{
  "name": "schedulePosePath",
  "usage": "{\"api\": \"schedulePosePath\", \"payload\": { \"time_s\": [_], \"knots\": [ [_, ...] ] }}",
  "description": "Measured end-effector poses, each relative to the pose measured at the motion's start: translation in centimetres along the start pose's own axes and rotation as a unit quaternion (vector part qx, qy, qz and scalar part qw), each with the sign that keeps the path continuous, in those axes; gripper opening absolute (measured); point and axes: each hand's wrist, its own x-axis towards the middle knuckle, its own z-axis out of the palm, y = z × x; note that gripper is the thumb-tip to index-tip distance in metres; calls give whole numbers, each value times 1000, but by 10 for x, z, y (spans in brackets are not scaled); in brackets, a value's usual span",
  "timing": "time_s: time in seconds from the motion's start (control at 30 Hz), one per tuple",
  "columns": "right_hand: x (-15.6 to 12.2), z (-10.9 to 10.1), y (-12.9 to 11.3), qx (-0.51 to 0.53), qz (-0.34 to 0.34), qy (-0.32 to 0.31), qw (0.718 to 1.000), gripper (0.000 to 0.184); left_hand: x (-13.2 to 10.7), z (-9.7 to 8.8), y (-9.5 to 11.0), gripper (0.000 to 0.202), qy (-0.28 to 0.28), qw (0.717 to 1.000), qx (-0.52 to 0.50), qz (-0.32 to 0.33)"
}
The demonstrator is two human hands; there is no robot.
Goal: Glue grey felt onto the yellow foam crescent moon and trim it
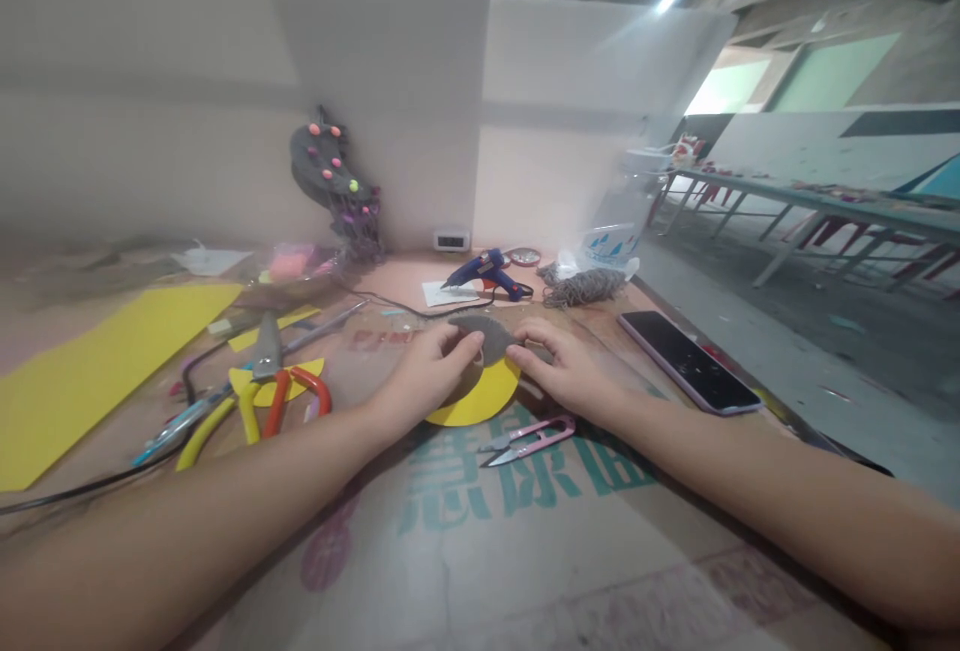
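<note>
Grasping with both hands, near the middle of the worktop [390, 591]. With the left hand [431, 366], pinching a grey rounded piece [489, 336] at its left side, with the thumb laid on top and the fingers curled around. With the right hand [566, 366], gripping at the right side, with thumb and forefinger bent in toward the place of meeting between grey and yellow; impossible to tell whether grasping the grey rounded piece alone or also the yellow disc [476, 403] beneath. Directly between the two hands and touching both, the grey rounded piece, over the yellow disc, with yellow visible on the side toward the near edge. Impossible to tell whether resting on the worktop or lifted slightly.

Near the right hand, toward the near edge, pink-handled snips [536, 445]. Along the right edge, well apart from the fingers, a dark-screened phone [686, 361]. Beyond the hands, toward the far edge, a blue glue gun [487, 271], nozzle over a white card [439, 296]. Toward the far right corner, grey yarn [589, 286]. Left of the left hand, red-and-yellow-handled scissors [268, 351]; farther left, a large yellow sheet [112, 381].
</note>
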Motion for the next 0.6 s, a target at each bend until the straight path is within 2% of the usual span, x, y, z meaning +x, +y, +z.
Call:
{"api": "schedulePosePath", "payload": {
  "time_s": [0.2, 0.43, 0.6],
  "knots": [
    [0, -1, -1, -3, -2, -6, 1000, 15, 0, 0, 8, 27, -19, 1000, -6, -15],
    [-1, -1, 1, 5, -5, -6, 1000, 17, -1, -1, 8, 30, -26, 999, 20, -19],
    [-1, -1, 0, 5, -13, 9, 1000, 19, -1, 0, 6, 33, -8, 999, 41, -6]
  ]
}}
